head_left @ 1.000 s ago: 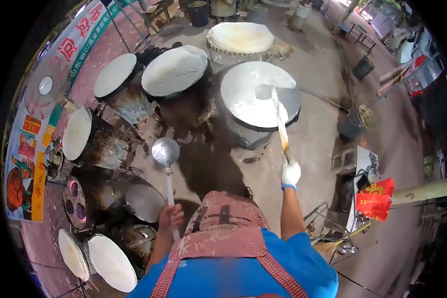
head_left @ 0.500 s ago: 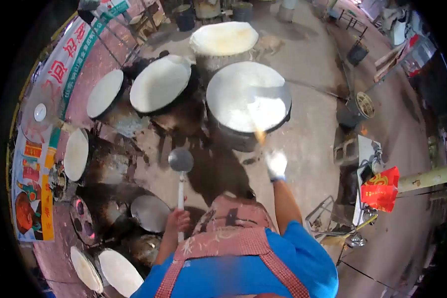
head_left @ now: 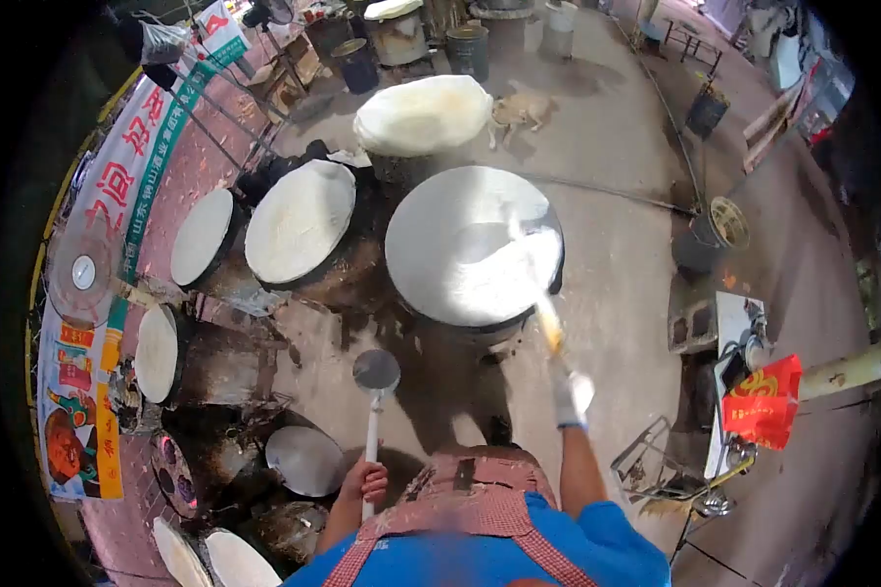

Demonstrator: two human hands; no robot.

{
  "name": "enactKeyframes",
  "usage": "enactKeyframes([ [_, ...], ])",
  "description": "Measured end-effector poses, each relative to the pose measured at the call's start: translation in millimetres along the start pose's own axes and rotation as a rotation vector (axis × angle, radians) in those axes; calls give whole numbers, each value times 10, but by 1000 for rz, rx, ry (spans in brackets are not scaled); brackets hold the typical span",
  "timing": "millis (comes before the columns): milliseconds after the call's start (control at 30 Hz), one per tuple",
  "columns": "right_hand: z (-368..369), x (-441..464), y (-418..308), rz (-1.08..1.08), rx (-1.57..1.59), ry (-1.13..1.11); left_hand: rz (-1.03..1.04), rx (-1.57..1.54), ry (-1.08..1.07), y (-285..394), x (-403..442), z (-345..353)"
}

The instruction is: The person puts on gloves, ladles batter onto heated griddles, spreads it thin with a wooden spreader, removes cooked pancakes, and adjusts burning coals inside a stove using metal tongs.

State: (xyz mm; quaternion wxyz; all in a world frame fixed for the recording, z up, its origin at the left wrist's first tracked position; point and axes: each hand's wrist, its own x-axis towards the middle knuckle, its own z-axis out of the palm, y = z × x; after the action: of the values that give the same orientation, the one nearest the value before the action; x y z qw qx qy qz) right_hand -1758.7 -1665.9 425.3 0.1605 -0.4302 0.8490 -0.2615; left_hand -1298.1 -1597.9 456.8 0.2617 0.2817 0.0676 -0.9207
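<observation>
My right hand point(head_left: 573, 399), in a white glove, is closed around the yellowish handle of a batter spreader point(head_left: 551, 331). The spreader's blurred pale end lies over wet white batter point(head_left: 499, 266) on a large round griddle point(head_left: 416, 230). The batter looks thickest at the griddle's middle and right side; a greyer patch shows beside it. In my bare left hand point(head_left: 365, 483) is the white handle of a ladle point(head_left: 376, 371). Its round grey bowl points away from me, over the floor in front of the griddle, apart from it.
Left of the griddle, round flatbreads point(head_left: 301, 223) cover several other griddles. A large flatbread point(head_left: 423, 115) lies behind. A burner with glowing holes point(head_left: 174, 476) is at lower left. On the right are a bucket point(head_left: 715, 235) and a red bag point(head_left: 762, 401). A dog point(head_left: 522, 111) is at the back.
My view has tilted, so the scene sits lower in the picture. Relative to the griddle, my right hand has moved right and slightly toward me with the spreader. My left hand still holds the ladle.
</observation>
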Motion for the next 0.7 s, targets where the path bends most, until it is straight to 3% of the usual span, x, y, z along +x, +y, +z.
enactKeyframes([
  [67, 18, 467, 69, 62, 67, 54, 8, 12, 79, -83, -9, 101],
  [133, 200, 1392, -18, -114, 49, 154, 10, -5, 134, -112, 45, 62],
  [167, 31, 1614, -256, 55, 167, -29, 33, -25, 183, -185, -17, 114],
  [233, -482, 1314, -645, 163, 477, -70, 79, -39, 253, -186, -68, 268],
  [300, -117, 1080, -391, 442, 649, -89, 82, -55, 181, -139, -46, -8],
  [367, 412, 647, -489, 243, 943, -32, 55, 18, 217, -122, -137, -57],
  [433, 342, 338, -865, 248, 782, -230, 17, -107, 277, 29, -95, -81],
  [467, 190, 269, -945, 84, 761, -247, 38, -193, 343, 63, -107, -192],
  [500, -99, 137, -1124, 263, 831, -194, -46, -157, 297, 183, -114, -268],
  [567, -106, 137, -798, 367, 1114, 7, 68, 4, 437, 231, -292, -128],
  [667, 346, -185, -797, 468, 933, -34, 65, -69, 340, 318, -408, -36],
  [700, 420, -352, -1021, 561, 1134, -90, 61, -105, 363, 332, -390, 31],
])
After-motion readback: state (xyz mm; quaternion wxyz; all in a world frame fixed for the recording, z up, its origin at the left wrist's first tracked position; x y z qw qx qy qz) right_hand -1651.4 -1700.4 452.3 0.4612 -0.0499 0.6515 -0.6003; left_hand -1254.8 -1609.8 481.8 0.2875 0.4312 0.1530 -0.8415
